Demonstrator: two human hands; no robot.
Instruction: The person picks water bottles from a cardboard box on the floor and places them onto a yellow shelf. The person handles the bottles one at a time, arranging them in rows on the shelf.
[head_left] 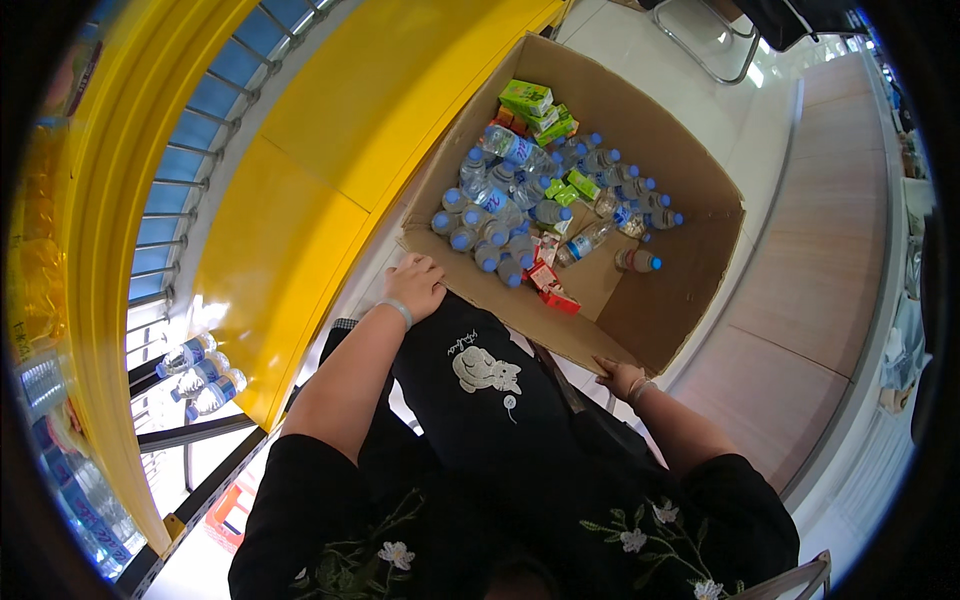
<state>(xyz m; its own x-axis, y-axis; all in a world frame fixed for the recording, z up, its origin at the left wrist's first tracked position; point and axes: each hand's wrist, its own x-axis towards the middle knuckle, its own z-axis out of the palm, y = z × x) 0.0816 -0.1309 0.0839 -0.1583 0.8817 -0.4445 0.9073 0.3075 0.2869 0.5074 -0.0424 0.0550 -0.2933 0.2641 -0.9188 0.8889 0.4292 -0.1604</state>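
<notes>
A large open cardboard box [690, 270] stands on the floor in front of me. Inside lie many clear water bottles [495, 200] with blue caps, mostly in its left and far parts. Green drink cartons [527, 97] are piled at the far left corner, and red-and-white cartons [550, 285] lie near the front wall. My left hand [417, 284] is closed on the rim by the near left corner, its fingers curled. With fingers wrapped over the front rim, my right hand [622, 378] grips the box near its right corner.
A yellow cabinet [300, 190] runs along the left, beside a wire rack [175, 215]. Several water bottles [203, 375] lie at the lower left. A wood-coloured panel [800, 250] extends along the right. A metal-legged chair [735, 60] stands beyond the box.
</notes>
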